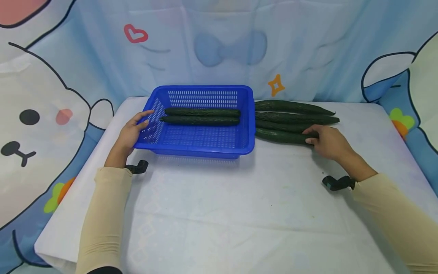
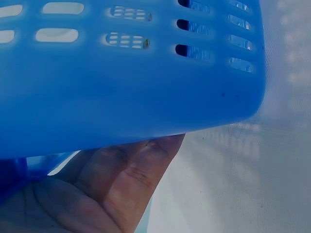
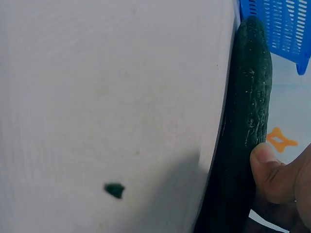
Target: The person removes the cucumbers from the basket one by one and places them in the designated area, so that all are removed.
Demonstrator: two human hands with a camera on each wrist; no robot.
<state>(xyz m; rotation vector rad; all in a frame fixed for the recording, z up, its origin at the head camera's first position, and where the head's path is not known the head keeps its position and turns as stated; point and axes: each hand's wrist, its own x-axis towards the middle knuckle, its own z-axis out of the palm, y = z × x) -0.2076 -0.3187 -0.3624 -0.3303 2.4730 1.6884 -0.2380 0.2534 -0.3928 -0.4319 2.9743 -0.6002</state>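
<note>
Over the left rim of the blue basket (image 1: pixel 191 149), the left hand (image 1: pixel 129 134) rests with fingers loosely spread. Inside lie two cucumbers (image 1: pixel 202 120) — side by side. Just right of the basket, the right hand (image 1: pixel 326 142) pinches the nearest cucumber (image 1: pixel 280 136) between thumb and fingers — three others (image 1: pixel 294 117) lie beyond it.

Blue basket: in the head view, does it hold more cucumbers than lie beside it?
No, the blue basket holds two cucumbers, while four other cucumbers lie beside it.
</note>
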